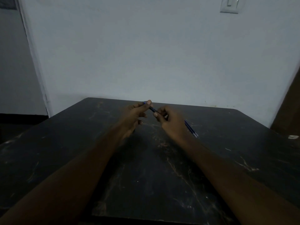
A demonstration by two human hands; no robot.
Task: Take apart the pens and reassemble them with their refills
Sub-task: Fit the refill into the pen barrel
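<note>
Both hands hold one dark blue pen (153, 109) above the far middle of the black table (162, 168). My left hand (138, 113) pinches the pen's left end between thumb and fingertips, and a blue tip shows beside the thumb. My right hand (168, 119) grips the pen's right end. Only a short stretch of the barrel shows between the hands. More blue pens (191, 129) lie on the table just right of my right hand, partly hidden by it.
The table is scratched and butts against a pale wall. A small white object (293, 136) lies near the table's right edge. A brown door or panel (289, 111) stands at the right. A light switch (229, 4) is high on the wall.
</note>
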